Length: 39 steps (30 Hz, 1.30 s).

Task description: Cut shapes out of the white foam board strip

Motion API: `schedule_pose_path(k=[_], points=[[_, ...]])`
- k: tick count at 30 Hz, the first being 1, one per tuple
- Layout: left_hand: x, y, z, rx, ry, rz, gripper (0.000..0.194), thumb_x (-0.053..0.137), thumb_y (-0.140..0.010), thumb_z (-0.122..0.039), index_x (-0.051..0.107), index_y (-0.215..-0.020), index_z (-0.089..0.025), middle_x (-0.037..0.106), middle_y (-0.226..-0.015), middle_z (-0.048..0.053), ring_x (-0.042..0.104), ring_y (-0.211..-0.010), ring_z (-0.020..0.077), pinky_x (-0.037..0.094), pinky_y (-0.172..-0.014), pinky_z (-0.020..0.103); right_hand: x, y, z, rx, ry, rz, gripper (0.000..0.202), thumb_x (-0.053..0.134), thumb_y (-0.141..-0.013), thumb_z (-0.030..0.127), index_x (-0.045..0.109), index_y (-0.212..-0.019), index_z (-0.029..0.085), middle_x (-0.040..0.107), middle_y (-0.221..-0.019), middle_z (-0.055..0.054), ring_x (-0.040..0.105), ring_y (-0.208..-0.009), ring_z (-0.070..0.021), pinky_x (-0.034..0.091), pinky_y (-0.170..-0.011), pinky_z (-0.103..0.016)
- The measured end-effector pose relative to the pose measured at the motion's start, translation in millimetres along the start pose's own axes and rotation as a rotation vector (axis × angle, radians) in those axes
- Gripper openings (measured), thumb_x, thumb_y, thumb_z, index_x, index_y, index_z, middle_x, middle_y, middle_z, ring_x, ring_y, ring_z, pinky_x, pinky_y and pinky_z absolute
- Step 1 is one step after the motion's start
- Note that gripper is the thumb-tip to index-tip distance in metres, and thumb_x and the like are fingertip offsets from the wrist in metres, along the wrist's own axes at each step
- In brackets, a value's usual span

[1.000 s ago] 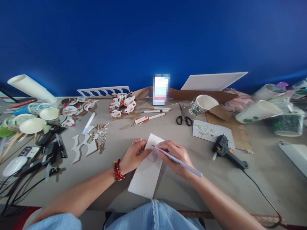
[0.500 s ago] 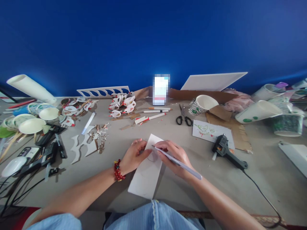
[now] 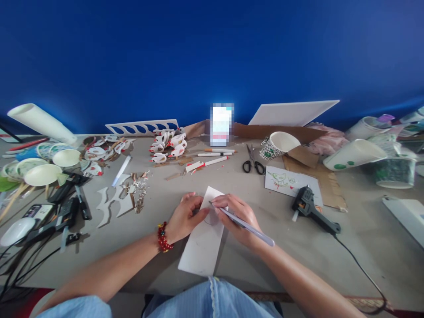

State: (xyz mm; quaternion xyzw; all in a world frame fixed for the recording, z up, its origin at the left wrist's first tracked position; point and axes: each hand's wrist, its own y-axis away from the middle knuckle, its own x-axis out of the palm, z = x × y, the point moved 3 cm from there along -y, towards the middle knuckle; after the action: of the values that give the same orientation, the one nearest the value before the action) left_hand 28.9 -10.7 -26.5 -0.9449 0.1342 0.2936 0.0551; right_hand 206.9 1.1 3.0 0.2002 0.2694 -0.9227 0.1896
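Note:
A white board strip [image 3: 201,251] lies slanted in front of me, with a faint curved line drawn on its upper part. My left hand [image 3: 187,216] is closed at the strip's left edge, its thumb lying on top and the curled fingers partly hidden. In my right hand [image 3: 239,217] is a slim pale lilac pen [image 3: 250,227], pinched near its dark point. That point touches, or nearly touches, the strip near its top end. A red bead bracelet circles my left wrist.
Scissors [image 3: 253,165], markers [image 3: 216,154] and a phone [image 3: 220,126] stand or lie beyond my hands. On the right are a glue gun [image 3: 314,210] with its cable, a drawing card [image 3: 278,180] and paper cups [image 3: 356,154]. White cut-outs [image 3: 105,205], bird-shaped pieces [image 3: 168,143] and scraps lie left.
The pen and my right hand have shifted slightly, and more of the curved pencil-like line shows on the strip. My left hand stays in place.

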Motion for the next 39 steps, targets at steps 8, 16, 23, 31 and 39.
schedule_pose_path(k=[8, 16, 23, 31, 39], points=[[-1.2, -1.8, -2.7, -0.006, -0.027, -0.012, 0.025, 0.052, -0.091, -0.032, 0.053, -0.069, -0.02, 0.04, -0.058, -0.007, 0.041, -0.06, 0.0125, 0.034, -0.103, 0.036, 1.1, 6.0, -6.8, 0.073, -0.015, -0.012, 0.009, 0.055, -0.092, 0.019, 0.06, -0.097, 0.024, 0.07, -0.098, -0.007, 0.067, -0.092, -0.0205, 0.053, -0.083, -0.034], [0.0, -0.3, -0.5, 0.008, -0.012, -0.005, 0.017, 0.052, -0.091, -0.029, 0.06, -0.079, -0.02, 0.048, -0.061, -0.006, 0.044, -0.061, 0.0127, 0.032, -0.105, 0.036, 0.3, 1.7, -5.6, 0.011, -0.037, -0.003, 0.009, 0.055, -0.092, 0.016, 0.06, -0.095, 0.023, 0.071, -0.096, -0.007, 0.067, -0.092, -0.02, 0.053, -0.082, -0.034], [0.6, -0.5, 0.5, 0.014, -0.037, -0.013, 0.02, 0.052, -0.091, -0.03, 0.055, -0.073, -0.02, 0.041, -0.057, -0.007, 0.04, -0.057, 0.0121, 0.032, -0.106, 0.036, -1.2, -1.7, -1.0, -0.022, -0.021, 0.011, 0.01, 0.053, -0.093, 0.019, 0.061, -0.096, 0.023, 0.071, -0.095, -0.007, 0.067, -0.089, -0.0203, 0.054, -0.08, -0.035], [-1.7, -1.9, -0.7, -0.006, -0.036, 0.003, 0.022, 0.053, -0.09, -0.033, 0.056, -0.072, -0.021, 0.052, -0.06, -0.004, 0.047, -0.063, 0.0149, 0.036, -0.102, 0.037, -4.9, -1.0, -3.4, 0.014, -0.051, 0.017, 0.008, 0.054, -0.093, 0.02, 0.062, -0.095, 0.023, 0.071, -0.093, -0.007, 0.068, -0.09, -0.0199, 0.055, -0.079, -0.033], [0.0, -1.4, 1.5, -0.005, -0.019, 0.017, 0.021, 0.052, -0.092, -0.035, 0.057, -0.078, -0.021, 0.052, -0.061, -0.005, 0.048, -0.063, 0.0142, 0.033, -0.107, 0.039, -5.9, -2.6, -1.5, -0.029, -0.039, 0.054, 0.009, 0.054, -0.094, 0.02, 0.062, -0.097, 0.023, 0.071, -0.095, -0.009, 0.068, -0.091, -0.0211, 0.056, -0.081, -0.035]])
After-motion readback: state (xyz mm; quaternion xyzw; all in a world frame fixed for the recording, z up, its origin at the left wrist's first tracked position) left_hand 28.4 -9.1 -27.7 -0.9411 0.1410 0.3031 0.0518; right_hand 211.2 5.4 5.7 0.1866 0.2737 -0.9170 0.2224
